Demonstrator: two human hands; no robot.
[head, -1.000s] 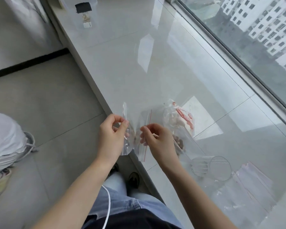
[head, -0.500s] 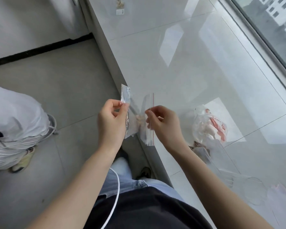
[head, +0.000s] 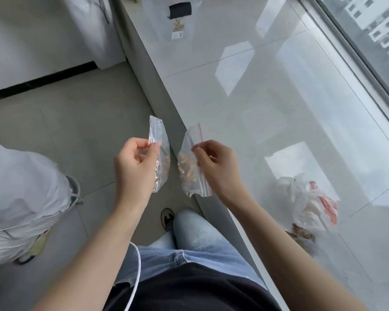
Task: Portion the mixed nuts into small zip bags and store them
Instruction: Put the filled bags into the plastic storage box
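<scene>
At the far left, a second person's leg in pale trousers (head: 20,194) stands on the grey tiled floor (head: 61,122), with a shoe (head: 35,250) below it.

Next comes the left hand (head: 134,169), raised over the floor. Its thumb and fingertips pinch the upper edge of a small clear zip bag (head: 160,153), which hangs beside the palm; brown nuts show through near its middle.

Just to the right, with a narrow gap between, hangs a second bag (head: 190,162) — clear, with a red zip line down one edge and a clump of nuts (head: 185,164) inside. The right hand (head: 218,169) grips it by that red edge between thumb and fingertips, the other fingers curled in. This bag sits over the near edge of a glossy white counter (head: 267,108).

Below the hands are the wearer's blue jeans (head: 195,250), a dark shirt hem, one shoe (head: 167,217) and a thin white cable (head: 136,272).

Further right, on the counter past the right forearm, lies a crumpled clear bag with red print (head: 317,205), with more loose nuts (head: 301,234) at its near end. At the counter's far end lies another package with a black label (head: 180,16). A window (head: 373,41) runs along the right edge, showing buildings outside.
</scene>
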